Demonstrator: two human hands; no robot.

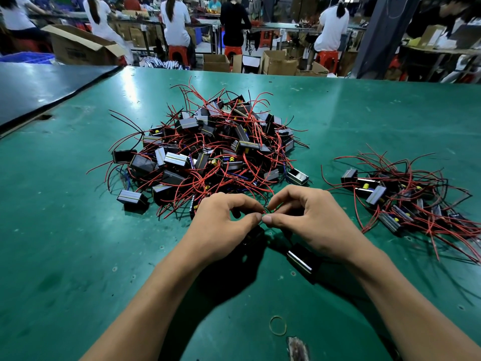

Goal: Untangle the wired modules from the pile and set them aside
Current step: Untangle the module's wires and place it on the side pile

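Observation:
A big tangled pile of black box modules with red and black wires [210,149] lies in the middle of the green table [78,243]. A smaller set-aside heap of the same modules [406,201] rests at the right. My left hand [223,225] and my right hand [309,220] meet just in front of the pile, both pinching the same thin red wires [266,211] between thumb and fingers. One black module [302,259] hangs or lies under my right hand, and another dark module [253,237] is partly hidden under my left hand.
A rubber band [278,325] lies near the front edge, beside a worn patch [298,349]. A dark board [39,89] covers the table's far left. Beyond the table several people sit on red stools among cardboard boxes [78,48].

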